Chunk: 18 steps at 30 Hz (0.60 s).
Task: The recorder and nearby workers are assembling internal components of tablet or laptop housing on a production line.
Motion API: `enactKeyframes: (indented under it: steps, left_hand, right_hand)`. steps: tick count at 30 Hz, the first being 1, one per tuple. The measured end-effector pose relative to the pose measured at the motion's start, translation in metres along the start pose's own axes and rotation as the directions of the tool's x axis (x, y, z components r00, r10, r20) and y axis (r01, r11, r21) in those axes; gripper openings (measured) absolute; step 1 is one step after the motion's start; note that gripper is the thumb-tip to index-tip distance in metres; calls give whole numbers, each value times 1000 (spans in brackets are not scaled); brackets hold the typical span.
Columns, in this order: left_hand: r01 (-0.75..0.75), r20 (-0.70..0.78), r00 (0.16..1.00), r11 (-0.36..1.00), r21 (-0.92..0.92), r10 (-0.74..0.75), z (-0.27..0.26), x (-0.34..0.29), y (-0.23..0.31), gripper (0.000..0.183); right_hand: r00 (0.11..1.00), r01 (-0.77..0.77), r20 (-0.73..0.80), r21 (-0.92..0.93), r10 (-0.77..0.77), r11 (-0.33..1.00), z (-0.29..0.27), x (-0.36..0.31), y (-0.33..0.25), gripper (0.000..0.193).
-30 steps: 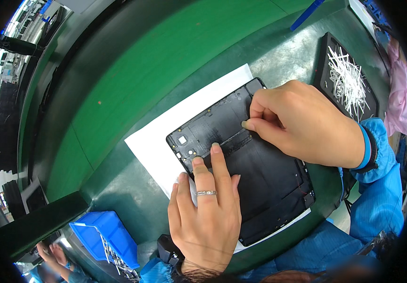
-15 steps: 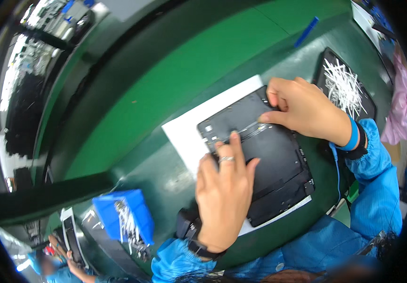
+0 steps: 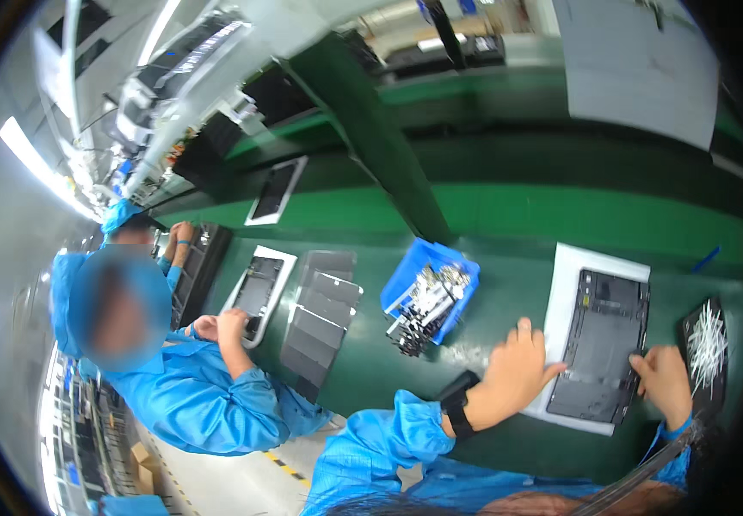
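Observation:
A flat black device casing (image 3: 602,340) lies on a white sheet (image 3: 563,288) at the right of the bench. My left hand (image 3: 516,370) is beside the casing's left edge, fingers stretched out and thumb reaching toward that edge; it holds nothing. At the casing's right edge, my right hand (image 3: 665,380) has its thumb on the rim and its other fingers curled, partly hidden. To the right of that hand, a black tray (image 3: 692,331) carries many thin white strips (image 3: 707,348).
Left of the casing stands a blue bin (image 3: 399,288) full of small metal and black-and-white parts. Dark flat panels (image 3: 320,322) lie beyond it. A co-worker (image 3: 191,396) works on another device (image 3: 255,292). A green post (image 3: 363,129) rises behind the bench; a blue pen (image 3: 707,259) lies far right.
The view has swung left, bringing the co-workers into sight. My left hand has come off the casing's surface to its left side. My right hand has moved from its upper part to the right edge.

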State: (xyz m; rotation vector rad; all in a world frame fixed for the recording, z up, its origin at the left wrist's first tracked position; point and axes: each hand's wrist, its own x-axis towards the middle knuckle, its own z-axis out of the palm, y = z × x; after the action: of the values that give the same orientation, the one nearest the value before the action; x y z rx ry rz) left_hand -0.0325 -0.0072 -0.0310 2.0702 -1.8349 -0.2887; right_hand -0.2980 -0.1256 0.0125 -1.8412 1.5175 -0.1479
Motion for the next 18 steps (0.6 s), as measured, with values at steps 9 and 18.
enactKeyframes:
  steps: [9, 18]
  left_hand:
    - [-175, -119, 985, 743, -646, 129, 40, 107, -6, 52]
    - [277, -153, 897, 798, -535, -414, 34, 309, -64, 98]
  right_hand:
    - [983, 175, -20, 415, -184, 893, 22, 39, 39, 24]
    - [970, 232, -161, 405, -181, 884, 37, 76, 22, 23]
